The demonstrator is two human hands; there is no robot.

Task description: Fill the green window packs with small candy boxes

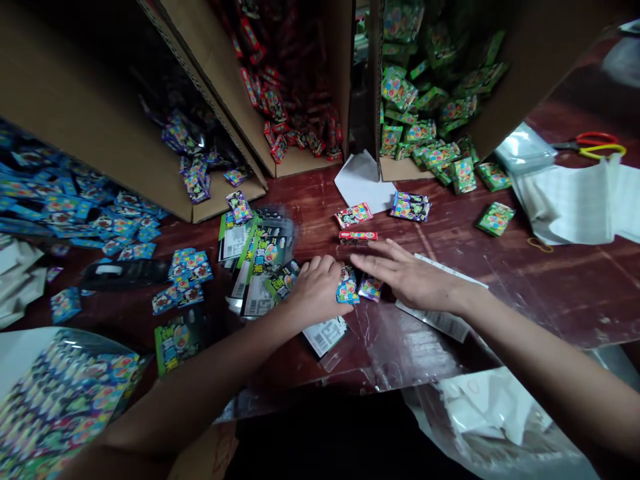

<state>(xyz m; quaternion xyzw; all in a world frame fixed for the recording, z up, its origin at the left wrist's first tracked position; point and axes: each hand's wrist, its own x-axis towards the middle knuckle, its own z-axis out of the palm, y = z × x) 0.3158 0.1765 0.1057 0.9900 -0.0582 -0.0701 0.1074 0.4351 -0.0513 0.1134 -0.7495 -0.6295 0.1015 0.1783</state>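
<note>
Over the middle of the table, my left hand [316, 291] curls its fingers around a small blue printed box [347, 287]. Beneath that hand lies a black-and-green printed packet [325, 335] with a white label, partly covered by it. My right hand [407, 277] has its fingers stretched out, holding nothing, at a small purple box [370, 287]; whether it touches the box I cannot tell. Just beyond the fingertips are a red box [358, 237] on its side and a red-and-white box [354, 215]. Another purple box [410, 206] lies farther back.
Cardboard cartons of purple [197, 177], red [280, 143] and green boxes [463, 175] stand tipped at the back. Stacked printed packets [257, 267] lie left of my hands, near loose blue boxes [190, 267]. Scissors [595, 143] and plastic sleeves [525, 150] sit at right.
</note>
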